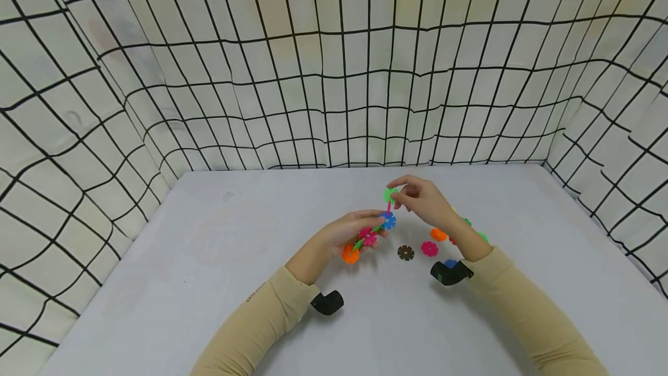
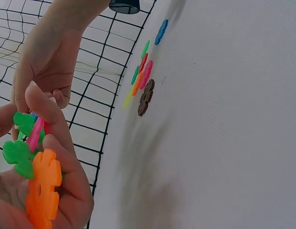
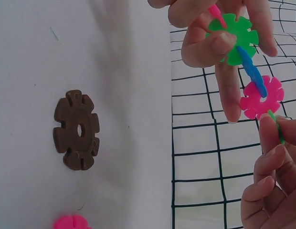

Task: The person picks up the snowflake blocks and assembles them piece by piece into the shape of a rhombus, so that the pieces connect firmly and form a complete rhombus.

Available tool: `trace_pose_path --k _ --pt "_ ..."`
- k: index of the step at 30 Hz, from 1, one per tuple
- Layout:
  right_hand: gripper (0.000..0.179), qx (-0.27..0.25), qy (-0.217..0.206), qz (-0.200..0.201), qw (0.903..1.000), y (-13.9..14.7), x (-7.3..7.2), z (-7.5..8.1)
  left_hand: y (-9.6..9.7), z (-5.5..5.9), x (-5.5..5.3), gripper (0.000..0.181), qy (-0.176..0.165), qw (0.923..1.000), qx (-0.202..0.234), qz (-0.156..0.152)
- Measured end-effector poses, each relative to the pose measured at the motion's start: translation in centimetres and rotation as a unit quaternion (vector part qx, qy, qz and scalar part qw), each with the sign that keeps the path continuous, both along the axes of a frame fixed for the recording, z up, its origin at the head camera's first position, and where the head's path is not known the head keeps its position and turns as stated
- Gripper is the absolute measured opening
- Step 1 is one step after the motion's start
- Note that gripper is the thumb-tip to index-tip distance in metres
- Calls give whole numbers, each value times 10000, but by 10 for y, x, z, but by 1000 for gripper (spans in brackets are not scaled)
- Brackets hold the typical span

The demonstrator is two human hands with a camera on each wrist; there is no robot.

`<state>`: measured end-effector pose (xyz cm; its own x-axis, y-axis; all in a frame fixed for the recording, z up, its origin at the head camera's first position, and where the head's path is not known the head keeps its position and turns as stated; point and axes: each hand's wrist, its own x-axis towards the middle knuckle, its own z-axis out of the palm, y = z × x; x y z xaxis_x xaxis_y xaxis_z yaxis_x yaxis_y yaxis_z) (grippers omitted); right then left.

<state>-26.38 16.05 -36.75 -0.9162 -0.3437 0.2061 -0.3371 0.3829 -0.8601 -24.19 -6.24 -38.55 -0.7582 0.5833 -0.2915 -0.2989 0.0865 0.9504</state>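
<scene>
My left hand (image 1: 341,232) grips a chain of notched plastic discs slotted together. An orange disc (image 2: 44,188) forms its near end, followed by green and pink discs (image 1: 368,237). Further along, a blue disc (image 3: 251,71) links a green disc (image 3: 236,40), under the left thumb, to another pink disc (image 3: 263,98). At the far end, my right hand (image 1: 424,197) pinches a green disc (image 1: 389,195) between thumb and fingers, its edge at the pink disc's rim. Both hands hold the chain above the white table.
Loose discs lie on the table (image 1: 209,260) near the right forearm: a brown one (image 1: 405,253), a pink one (image 1: 429,248), an orange one (image 1: 438,234), a blue one (image 1: 450,263) and several others partly hidden. White walls with a black grid (image 1: 339,103) enclose the back and sides.
</scene>
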Motion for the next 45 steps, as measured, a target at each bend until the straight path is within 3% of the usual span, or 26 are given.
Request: trace_pose_path --k 8,14,22,34,45 --pt "27 -64 99 -69 9999 -3 1 -2 4 1 -3 48 397 9984 -391 111" --pt "28 -217 189 -79 9996 -7 1 -6 5 -2 -4 44 637 9969 -423 188" --pt "27 -371 46 -375 9986 -12 3 -12 7 -4 -3 42 603 9968 -399 331" --pt "26 -467 -171 -321 9982 -15 6 -15 5 -5 -3 41 537 9965 -526 352" --pt "33 48 275 -38 9996 -6 4 -15 0 -5 -7 44 769 9938 -739 322"
